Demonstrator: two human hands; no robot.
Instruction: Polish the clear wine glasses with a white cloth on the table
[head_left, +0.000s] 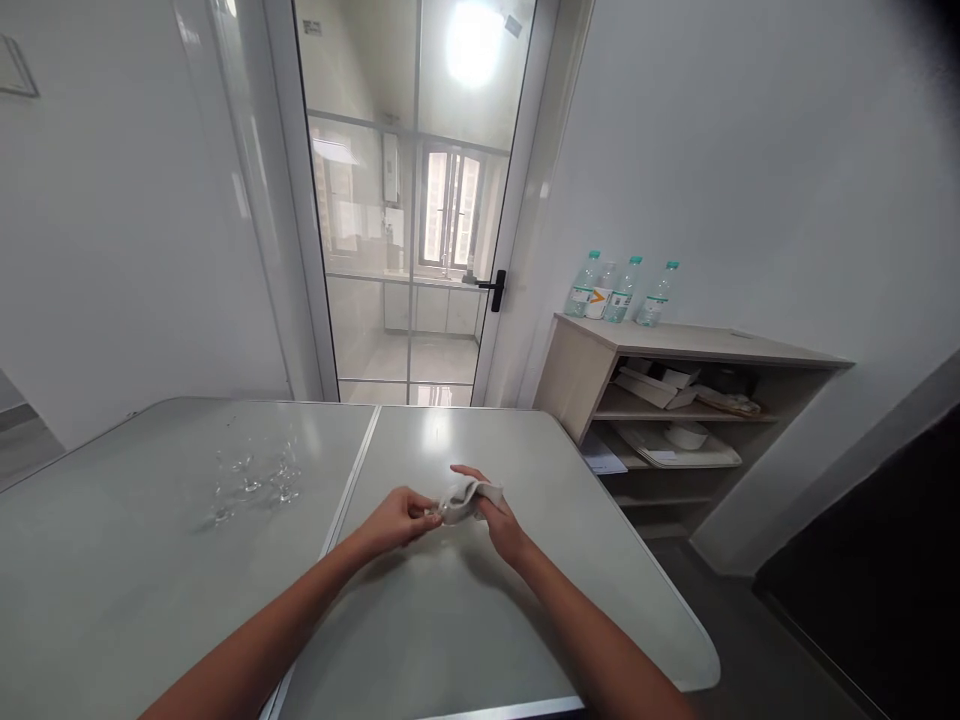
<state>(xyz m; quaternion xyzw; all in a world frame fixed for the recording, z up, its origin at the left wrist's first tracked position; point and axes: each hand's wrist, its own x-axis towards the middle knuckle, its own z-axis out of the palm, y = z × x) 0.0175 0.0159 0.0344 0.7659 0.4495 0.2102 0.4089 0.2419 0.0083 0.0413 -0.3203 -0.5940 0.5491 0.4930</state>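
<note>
"Two hands on my head-camera feed, one small bundle between them. How do I enter the grip?"

"Left hand (409,515): thumb and fingertips closed in a pinch on the left end of a clear glass piece (445,513). Right hand (501,522): fingers curled closed around a pale cloth (484,492), which covers the piece's other end. I cannot tell its full shape under the folds."

"Location of the glass piece?"

"Above the right panel of the table (585,520), just right of the metal seam strip (360,455). The left forearm passes over that strip."

"Further stock?"

"Clear stemmed glasses (251,485), one cluster, on the left panel, well apart from the hands. I cannot fix their count; they blur into the surface."

"Surroundings?"

"Bottles (621,290), four, three with teal caps, on top of a wooden shelf unit (581,370) beyond the table's right side. Inside the unit: a white bowl (686,435) on a tray (637,447). Straight ahead: one glazed door (367,340), black handle (496,290) at its right edge."
</note>
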